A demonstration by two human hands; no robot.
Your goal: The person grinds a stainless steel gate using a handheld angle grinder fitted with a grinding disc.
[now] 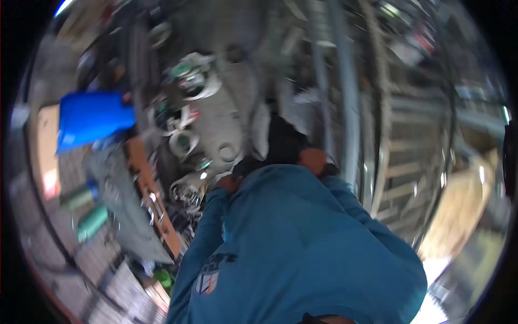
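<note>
My left hand (230, 183) hangs low by the left side of my body, at the end of a teal sleeve. Blur and the dark clothing hide its fingers. On the other side, my right hand (314, 160) is near the dark trousers (283, 137), just past the hem of my teal shirt (302, 232). Its fingers are smeared, and nothing held can be made out in either hand. Closest to my left hand is a jumble of small metal-looking pieces (187, 195) on the floor.
White buckets (208, 89) with mixed contents stand on the grey floor ahead. A blue bag (94, 120), an orange-brown bar (154, 197) and green cylinders (91, 222) lie left. Long pipes (348, 92) and a slatted rack (407, 156) run along the right.
</note>
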